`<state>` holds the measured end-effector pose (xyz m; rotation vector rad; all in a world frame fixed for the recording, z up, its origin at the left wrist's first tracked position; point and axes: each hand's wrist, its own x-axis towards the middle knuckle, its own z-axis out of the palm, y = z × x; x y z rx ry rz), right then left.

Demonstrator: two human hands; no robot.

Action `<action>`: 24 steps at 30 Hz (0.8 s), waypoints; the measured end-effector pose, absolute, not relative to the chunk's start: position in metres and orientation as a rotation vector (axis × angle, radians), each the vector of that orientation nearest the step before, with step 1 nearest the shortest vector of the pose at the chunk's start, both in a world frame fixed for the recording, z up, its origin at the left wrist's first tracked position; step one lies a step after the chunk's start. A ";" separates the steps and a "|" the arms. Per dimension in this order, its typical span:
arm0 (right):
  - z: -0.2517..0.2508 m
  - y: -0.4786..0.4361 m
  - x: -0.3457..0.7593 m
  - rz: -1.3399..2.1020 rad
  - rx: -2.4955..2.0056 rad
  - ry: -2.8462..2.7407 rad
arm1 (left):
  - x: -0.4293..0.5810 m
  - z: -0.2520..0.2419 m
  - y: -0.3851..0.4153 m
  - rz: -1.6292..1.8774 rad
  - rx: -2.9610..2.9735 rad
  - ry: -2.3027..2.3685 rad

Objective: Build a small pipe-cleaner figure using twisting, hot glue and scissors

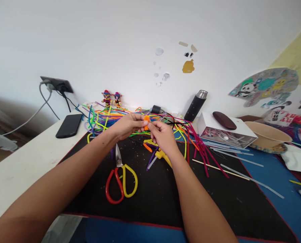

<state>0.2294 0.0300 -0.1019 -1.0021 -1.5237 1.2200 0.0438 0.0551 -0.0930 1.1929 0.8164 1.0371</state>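
Between my two hands is a small coiled bundle of orange pipe cleaner, held up above the black mat. My left hand pinches its left side with thumb and fingers. From the right, my right hand pinches its lower edge. Below my hands lie a short orange piece and purple and yellow pieces of pipe cleaner. A yellow glue gun rests partly behind my right forearm. Scissors with one red and one yellow handle lie on the mat, blades slightly apart.
Many coloured pipe cleaners are heaped along the wall, beneath two small figures. A phone lies left. A black thermos, a white drawer box, glue sticks and a wooden stick are on the right.
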 end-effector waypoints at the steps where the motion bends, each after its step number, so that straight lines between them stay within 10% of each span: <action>1: -0.102 0.030 0.230 1.213 -1.003 -1.530 | 0.043 -0.092 0.056 1.056 1.189 0.813; 24: -0.106 0.018 0.224 0.371 -1.641 -2.591 | 0.029 -0.097 0.068 1.133 1.174 0.914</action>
